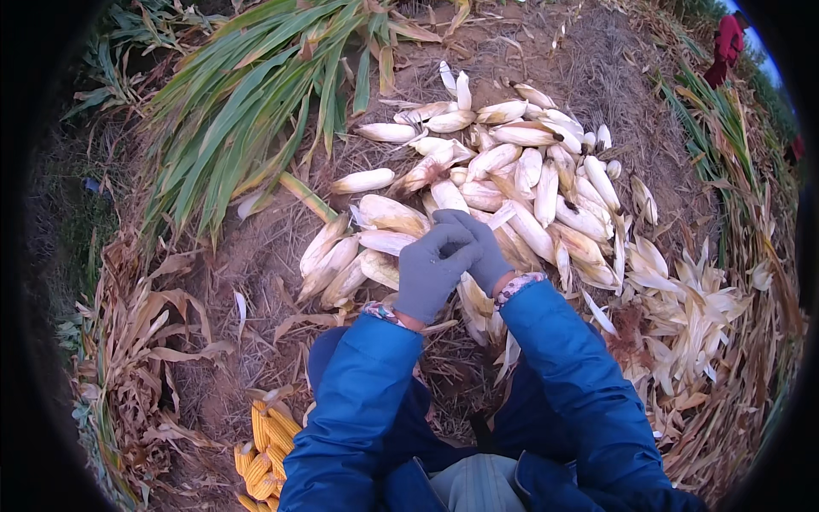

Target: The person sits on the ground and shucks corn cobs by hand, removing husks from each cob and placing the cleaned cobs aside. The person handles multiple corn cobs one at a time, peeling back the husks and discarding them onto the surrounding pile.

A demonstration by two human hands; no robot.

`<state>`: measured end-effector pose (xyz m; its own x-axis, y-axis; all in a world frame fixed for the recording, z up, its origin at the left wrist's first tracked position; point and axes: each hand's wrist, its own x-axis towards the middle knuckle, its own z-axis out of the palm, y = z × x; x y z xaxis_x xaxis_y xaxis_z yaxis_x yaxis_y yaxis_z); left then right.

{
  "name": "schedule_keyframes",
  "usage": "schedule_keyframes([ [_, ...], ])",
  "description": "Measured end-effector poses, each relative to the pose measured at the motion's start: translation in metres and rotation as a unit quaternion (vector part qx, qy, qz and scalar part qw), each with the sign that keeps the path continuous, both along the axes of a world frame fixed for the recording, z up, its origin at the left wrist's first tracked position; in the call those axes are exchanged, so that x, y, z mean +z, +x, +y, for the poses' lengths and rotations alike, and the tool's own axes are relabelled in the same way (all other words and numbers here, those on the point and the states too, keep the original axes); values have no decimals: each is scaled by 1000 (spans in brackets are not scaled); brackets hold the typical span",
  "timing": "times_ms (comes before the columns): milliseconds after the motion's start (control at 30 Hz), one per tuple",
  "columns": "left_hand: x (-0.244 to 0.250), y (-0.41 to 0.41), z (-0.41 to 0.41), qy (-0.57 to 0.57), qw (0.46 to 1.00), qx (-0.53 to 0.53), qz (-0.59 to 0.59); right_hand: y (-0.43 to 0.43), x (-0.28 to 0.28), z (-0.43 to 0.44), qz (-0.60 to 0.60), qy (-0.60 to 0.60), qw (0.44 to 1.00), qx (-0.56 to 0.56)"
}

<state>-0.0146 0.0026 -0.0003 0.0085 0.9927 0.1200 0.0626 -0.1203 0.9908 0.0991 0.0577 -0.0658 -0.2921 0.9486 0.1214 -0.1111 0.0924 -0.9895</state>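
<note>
My left hand (430, 275) and my right hand (481, 246), both in grey gloves, meet with curled fingers over the near edge of a pile of corn ears in pale husks (499, 160). A strip of pale husk (501, 216) shows just beyond my right hand; whether it is gripped is unclear. The fingertips are hidden, so what lies between them cannot be told. An ear in a yellowed husk (391, 215) lies beside my left hand. Below my right hand is an opened, partly brown husk (475, 304).
Husked yellow corn cobs (265, 451) lie at the lower left. Loose husks (684, 307) are heaped on the right. Green corn leaves (249, 109) spread at the upper left, dry stalks (761, 358) along the right. A person in red (728, 45) is far off at the upper right.
</note>
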Motion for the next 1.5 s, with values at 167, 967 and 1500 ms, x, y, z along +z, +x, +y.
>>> schedule_keyframes([
  [167,-11,-33,9,131,945,214,209,10,27,-4,-229,92,965,-89],
  [967,5,-60,14,-113,956,151,-224,35,41,2,-7,-115,993,36],
  [1500,-13,12,-8,-153,980,-122,23,24,53,0,280,-183,942,-28],
])
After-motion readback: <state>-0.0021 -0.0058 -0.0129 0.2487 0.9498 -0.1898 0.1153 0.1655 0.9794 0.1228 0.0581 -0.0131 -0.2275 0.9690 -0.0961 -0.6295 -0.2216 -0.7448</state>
